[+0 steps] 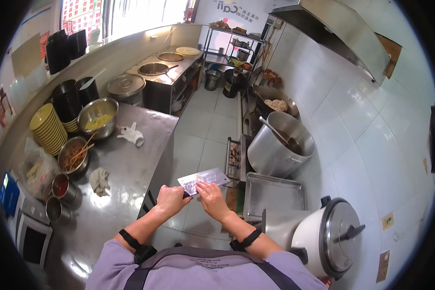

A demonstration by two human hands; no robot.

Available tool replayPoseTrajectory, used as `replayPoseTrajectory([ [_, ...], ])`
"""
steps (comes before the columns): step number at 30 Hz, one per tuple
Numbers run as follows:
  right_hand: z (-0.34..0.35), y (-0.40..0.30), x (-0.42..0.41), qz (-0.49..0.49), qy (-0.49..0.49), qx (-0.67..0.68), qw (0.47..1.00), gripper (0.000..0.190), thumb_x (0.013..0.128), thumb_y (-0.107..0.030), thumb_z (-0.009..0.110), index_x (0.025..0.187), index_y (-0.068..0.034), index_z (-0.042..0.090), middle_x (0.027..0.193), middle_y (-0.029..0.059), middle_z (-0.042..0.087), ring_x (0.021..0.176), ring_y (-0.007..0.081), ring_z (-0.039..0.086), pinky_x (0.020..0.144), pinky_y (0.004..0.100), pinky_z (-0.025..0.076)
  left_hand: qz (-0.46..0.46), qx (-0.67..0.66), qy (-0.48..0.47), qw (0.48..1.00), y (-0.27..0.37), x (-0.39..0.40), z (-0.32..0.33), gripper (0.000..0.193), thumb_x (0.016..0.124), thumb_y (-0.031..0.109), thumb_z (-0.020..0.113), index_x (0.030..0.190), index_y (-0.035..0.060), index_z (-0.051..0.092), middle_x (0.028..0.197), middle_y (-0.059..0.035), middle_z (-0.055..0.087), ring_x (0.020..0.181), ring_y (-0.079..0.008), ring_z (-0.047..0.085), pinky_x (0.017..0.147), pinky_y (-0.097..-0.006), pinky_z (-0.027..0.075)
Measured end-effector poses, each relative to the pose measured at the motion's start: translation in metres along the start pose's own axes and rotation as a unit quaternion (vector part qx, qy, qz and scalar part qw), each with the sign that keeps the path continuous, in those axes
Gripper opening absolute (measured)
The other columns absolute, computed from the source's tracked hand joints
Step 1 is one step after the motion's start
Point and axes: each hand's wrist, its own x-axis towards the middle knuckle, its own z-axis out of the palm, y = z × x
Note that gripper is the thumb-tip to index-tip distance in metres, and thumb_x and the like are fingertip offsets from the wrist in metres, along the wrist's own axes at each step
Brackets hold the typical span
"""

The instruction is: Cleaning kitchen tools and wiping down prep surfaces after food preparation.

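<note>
A cleaver with a wide metal blade [212, 176] is held out in front of my body, above the tiled aisle. My left hand [171, 200] is closed round its dark handle. The fingers of my right hand [212, 197] lie on the near face of the blade, close to the handle end; whether they pinch it I cannot tell. Both hands look wet. A crumpled grey cloth [99, 181] and a white glove [131, 135] lie on the steel worktable [130, 170] to the left.
Bowls of food, stacked yellow bowls [49, 128] and metal cups stand along the worktable's left side. To the right are a large stockpot [275, 145] with a ladle, a metal tray [273, 195] and a lidded rice cooker [330, 239]. A range hood [333, 32] hangs at upper right.
</note>
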Motion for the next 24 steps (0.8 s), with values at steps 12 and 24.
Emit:
replayPoseTrajectory([
  [12,0.033,0.349,0.112,0.382,0.14,0.131,0.904,0.025,0.086,-0.003,0.047,0.107,0.0,0.061,0.104,0.0192,0.065,0.097,0.0318,0.063,0.084,0.0368,0.05,-0.091,-0.056,0.011,0.994,-0.091,0.274,0.046,0.039,0.078,0.042,0.067,0.078,0.0036,0.067,0.071,-0.016,0.065,0.067,-0.0354,0.063,0.068,-0.0401,0.05],
  [24,0.131,0.629,0.3,0.41,0.087,0.375,0.827,0.023,0.094,-0.011,0.049,0.109,0.005,0.058,0.098,0.009,0.066,0.088,0.0137,0.06,0.08,0.0257,0.047,-0.229,-0.184,0.079,0.953,-0.201,0.554,0.088,0.044,0.081,0.043,0.067,0.078,-0.0009,0.065,0.066,-0.0147,0.061,0.062,-0.0267,0.059,0.059,-0.0369,0.045],
])
